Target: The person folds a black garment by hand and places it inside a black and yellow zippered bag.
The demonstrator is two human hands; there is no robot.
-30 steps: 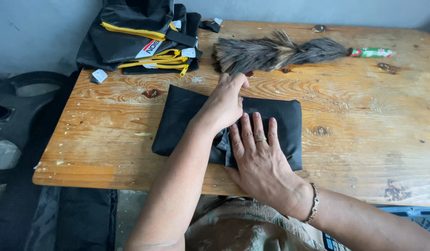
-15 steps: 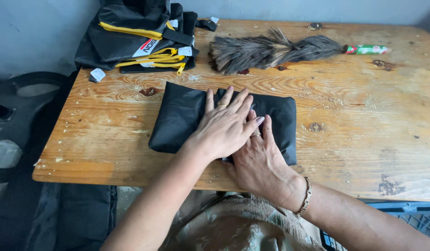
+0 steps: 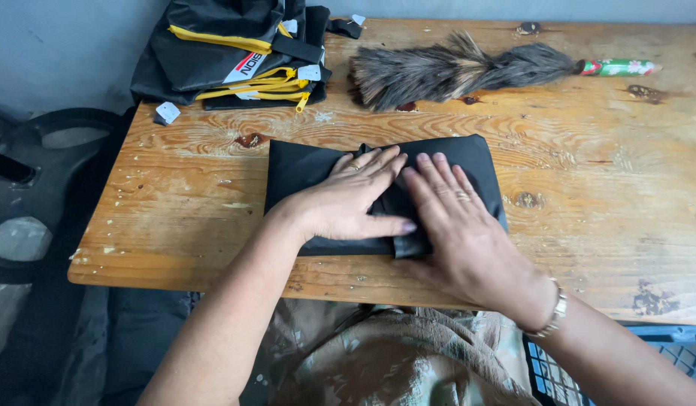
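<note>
A folded black fabric piece (image 3: pixel 303 169) lies flat on the wooden table (image 3: pixel 588 195), close to the table's near edge, with only a narrow strip of bare wood between its lower border and that edge. Both hands rest palm-down on it. The left hand (image 3: pixel 348 203) covers the fabric's middle, fingers held close together and pointing toward the far right, thumb stretched out along a raised fold. The right hand (image 3: pixel 461 233) lies just beside it, touching it, fingers slightly spread and pointing away from the body, its heel reaching past the fabric's lower border onto the wood. Neither hand pinches anything; both press flat.

Beyond the fabric's far edge, a strip of open wood separates it from a feather duster (image 3: pixel 453 71) lying crosswise, its green handle pointing right. Up and left of the fabric, a pile of black bags with yellow trim (image 3: pixel 228 53) overhangs the table's far left corner. Right of the fabric the wood runs bare for a wide stretch. Left of it, the tabletop ends near a black chair (image 3: pixel 40 180).
</note>
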